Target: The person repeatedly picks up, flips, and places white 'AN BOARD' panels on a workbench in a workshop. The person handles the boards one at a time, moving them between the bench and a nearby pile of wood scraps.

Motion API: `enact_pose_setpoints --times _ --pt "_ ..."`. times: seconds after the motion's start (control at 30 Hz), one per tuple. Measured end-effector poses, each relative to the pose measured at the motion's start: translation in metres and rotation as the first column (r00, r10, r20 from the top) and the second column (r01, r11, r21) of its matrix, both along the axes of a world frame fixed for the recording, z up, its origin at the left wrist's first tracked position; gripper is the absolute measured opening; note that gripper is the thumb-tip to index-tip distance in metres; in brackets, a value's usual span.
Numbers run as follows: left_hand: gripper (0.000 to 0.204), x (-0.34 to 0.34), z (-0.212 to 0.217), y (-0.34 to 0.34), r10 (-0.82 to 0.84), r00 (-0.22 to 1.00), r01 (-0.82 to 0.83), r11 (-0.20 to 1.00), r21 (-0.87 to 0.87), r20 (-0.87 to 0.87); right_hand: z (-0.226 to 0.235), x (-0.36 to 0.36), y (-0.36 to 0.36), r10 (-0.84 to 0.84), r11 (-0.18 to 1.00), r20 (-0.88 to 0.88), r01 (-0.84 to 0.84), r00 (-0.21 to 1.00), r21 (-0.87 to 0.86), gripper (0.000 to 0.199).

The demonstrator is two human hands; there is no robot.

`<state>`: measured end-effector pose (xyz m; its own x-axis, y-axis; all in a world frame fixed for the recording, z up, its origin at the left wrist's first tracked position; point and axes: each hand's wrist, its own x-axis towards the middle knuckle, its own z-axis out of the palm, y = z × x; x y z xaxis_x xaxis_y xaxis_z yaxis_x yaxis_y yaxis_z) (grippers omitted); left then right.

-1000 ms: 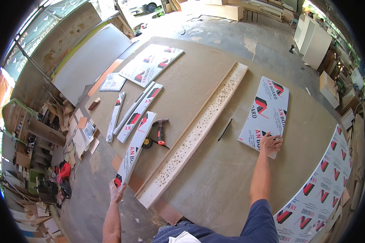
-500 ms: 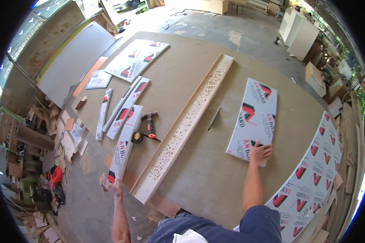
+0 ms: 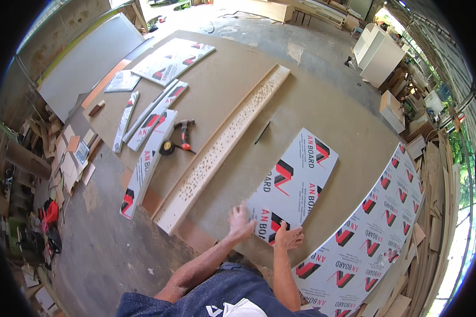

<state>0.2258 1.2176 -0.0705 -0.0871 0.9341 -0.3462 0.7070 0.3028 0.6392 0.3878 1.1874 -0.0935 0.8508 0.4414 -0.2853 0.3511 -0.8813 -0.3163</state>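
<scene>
Workpiece [image 3: 290, 185]: a flat rectangular board, white-faced with red and black print, lying on the brown worktable [image 3: 211, 79] in front of the person, right of centre. Its long axis slants from near left to far right; its near end faces the person's body.

Left hand [image 3: 241, 222]: positioned at the near left corner of the workpiece. Fingers and thumb stand parted and unclenched, slightly blurred; whether they touch the edge cannot be told.

Right hand [image 3: 289, 236]: positioned at the near end of the workpiece, toward its right corner. The thumb points up, apart from the extended fingers. Whether this hand grasps the edge or only rests against it cannot be told.

Adjacent items: a long wooden channel [image 3: 225, 145] with dark spots along its pale inner face lies left of the workpiece, roughly along the same diagonal. A thin black rod [image 3: 263, 132] lies between the two, near the far half. Left of the channel are a claw hammer [image 3: 184, 134] and a round tape measure [image 3: 167, 148], the latter just beside a curved-looking printed strip [image 3: 149, 164] whose near end projects beyond the table edge. A large printed sheet [image 3: 367, 227] stands to the right.
</scene>
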Motion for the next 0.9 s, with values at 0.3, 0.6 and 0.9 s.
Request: enact_pose_setpoints --times 0.3,0.6,0.9 --pt "0.051 -0.101 -0.003 -0.056 0.288 0.543 -0.494 0.869 0.023 0.788 0.021 -0.011 -0.073 0.254 0.776 -0.76 0.344 0.598 0.53 0.04" --pt "0.033 -0.152 0.03 -0.157 0.426 0.177 -0.776 0.615 -0.14 0.887 0.01 -0.042 -0.152 0.308 0.947 -0.951 0.095 0.008 0.308 0.035" --pt "0.028 -0.209 0.032 -0.246 0.357 0.217 -0.869 0.495 0.013 0.909 -0.021 -0.037 -0.105 0.541 0.726 -0.753 0.244 0.374 0.643 0.053"
